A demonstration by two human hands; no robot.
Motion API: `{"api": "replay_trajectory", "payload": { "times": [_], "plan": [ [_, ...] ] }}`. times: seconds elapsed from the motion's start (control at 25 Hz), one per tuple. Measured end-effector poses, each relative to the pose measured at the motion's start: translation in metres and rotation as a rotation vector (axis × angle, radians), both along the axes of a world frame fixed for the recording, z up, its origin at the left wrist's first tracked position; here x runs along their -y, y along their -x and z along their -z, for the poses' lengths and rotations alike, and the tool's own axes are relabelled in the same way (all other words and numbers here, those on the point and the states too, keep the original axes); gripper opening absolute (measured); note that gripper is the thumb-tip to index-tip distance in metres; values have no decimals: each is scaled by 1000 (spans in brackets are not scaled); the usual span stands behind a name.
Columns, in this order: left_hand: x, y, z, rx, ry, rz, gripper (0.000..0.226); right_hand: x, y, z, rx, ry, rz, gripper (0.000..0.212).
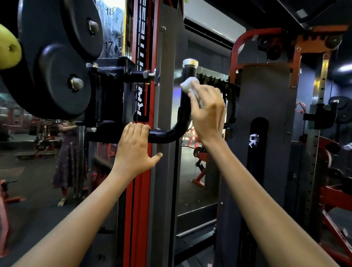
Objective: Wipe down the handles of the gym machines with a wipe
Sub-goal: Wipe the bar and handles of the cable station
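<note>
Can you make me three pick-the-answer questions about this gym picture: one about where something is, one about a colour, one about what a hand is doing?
1. Where is the wipe?
A. on the handle's upright part
B. on the floor
C. on the black discs

2. What colour is the handle?
A. yellow
B. black
C. white

3. What is the left hand doing?
A. hanging free
B. waving
C. gripping the handle's flat part

Answers: 1 A, the right hand presses it there. 2 B, the curved bar is black. 3 C, its fingers curl over the bar.

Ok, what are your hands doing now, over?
Left hand grips the handle's bottom bar. Right hand presses the wipe on its upright part. Nothing in the way.
</note>
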State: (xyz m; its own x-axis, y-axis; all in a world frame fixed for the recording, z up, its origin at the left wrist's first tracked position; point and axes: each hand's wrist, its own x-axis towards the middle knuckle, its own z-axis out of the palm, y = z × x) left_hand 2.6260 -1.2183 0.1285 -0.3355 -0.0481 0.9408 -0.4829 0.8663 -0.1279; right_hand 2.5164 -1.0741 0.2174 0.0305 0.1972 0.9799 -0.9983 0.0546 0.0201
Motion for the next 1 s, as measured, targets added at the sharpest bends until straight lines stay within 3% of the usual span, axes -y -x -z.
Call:
{"api": "replay_trajectory", "payload": {
  "times": [0.28, 0.52, 0.64, 0.8, 1.0],
  "plan": [
    [0, -4, 0, 16, 28, -4, 75, 7, -4, 70, 3, -99, 11, 23],
    [0, -7, -2, 46, 28, -5, 78, -10, -10, 10, 99, -10, -17, 13],
    [-1, -10, -4, 76, 40, 1, 79, 4, -23, 36, 34, -107, 2, 16],
    [3, -11, -2, 111, 74, 11, 83, 10, -36, 83, -85, -385, 88, 22],
    [6, -16, 7, 113, 159, -126, 95, 0, -27, 59, 0, -235, 190, 20]
  ]
}}
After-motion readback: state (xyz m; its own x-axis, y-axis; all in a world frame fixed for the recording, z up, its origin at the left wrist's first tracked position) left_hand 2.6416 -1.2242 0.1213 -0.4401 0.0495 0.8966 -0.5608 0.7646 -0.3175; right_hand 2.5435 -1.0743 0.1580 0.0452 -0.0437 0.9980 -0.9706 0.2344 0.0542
